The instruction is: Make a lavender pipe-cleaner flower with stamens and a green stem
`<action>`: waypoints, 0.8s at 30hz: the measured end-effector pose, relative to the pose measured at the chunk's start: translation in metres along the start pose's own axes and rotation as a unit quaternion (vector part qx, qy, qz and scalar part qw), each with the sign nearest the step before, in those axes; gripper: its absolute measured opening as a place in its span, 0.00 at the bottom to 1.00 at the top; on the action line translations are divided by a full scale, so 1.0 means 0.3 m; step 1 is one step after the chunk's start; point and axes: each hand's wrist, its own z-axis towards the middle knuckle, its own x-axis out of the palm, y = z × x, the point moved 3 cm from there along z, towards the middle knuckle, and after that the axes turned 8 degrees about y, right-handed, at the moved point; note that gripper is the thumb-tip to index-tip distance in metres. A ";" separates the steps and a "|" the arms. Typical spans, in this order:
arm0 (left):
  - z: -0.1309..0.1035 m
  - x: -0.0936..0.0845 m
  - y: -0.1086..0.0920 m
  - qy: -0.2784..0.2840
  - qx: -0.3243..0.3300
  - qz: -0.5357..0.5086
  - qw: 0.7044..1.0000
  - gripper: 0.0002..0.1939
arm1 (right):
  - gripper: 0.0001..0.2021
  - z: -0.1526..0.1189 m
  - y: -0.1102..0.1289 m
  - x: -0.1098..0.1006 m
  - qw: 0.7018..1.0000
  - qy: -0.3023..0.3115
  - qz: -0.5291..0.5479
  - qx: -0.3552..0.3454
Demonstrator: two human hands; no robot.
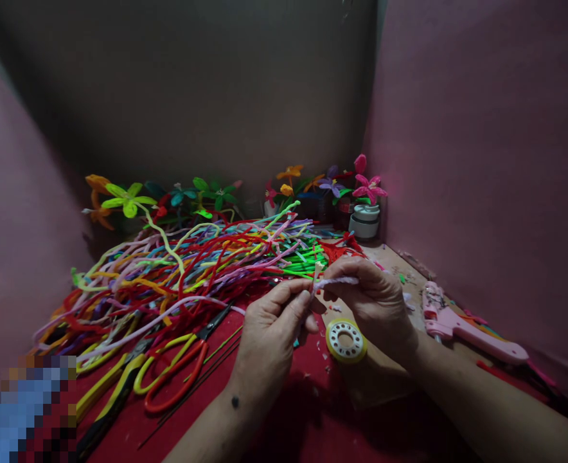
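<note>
My left hand point(272, 334) is closed in a pinch on one end of a short pale lilac pipe cleaner point(342, 281). From the other side, my right hand point(378, 305) pinches the same piece, fingertips close to those of the left. A small beige tip point(319, 267) sticks up between the two hands; what it belongs to is unclear. Just below my right hand lies a roll of yellow tape point(346, 341) with a white core. Red-and-yellow-handled scissors point(175, 379) rest left of my left hand, beside thin dark sticks point(192, 386).
A big heap of coloured pipe cleaners point(168, 270) covers the left and middle. Yellow-and-black pliers point(115, 392) lie front left. A pink glue gun point(477, 334) sits at right. Fuzzy flowers point(130, 200) and a small grey pot point(363, 222) line the back wall.
</note>
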 end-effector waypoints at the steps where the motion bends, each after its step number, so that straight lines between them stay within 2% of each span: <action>1: 0.001 -0.001 0.002 -0.002 -0.002 -0.002 1.000 0.09 | 0.06 -0.001 0.000 -0.001 1.000 0.000 -0.002 -0.001; 10: 0.001 -0.019 0.002 -0.033 -0.007 0.024 0.999 0.09 | 0.08 -0.003 -0.001 -0.016 1.000 0.000 0.005 -0.003; 24: -0.002 -0.017 0.007 -0.020 0.052 0.073 0.996 0.06 | 0.07 0.001 0.001 -0.008 1.000 -0.002 -0.001 0.005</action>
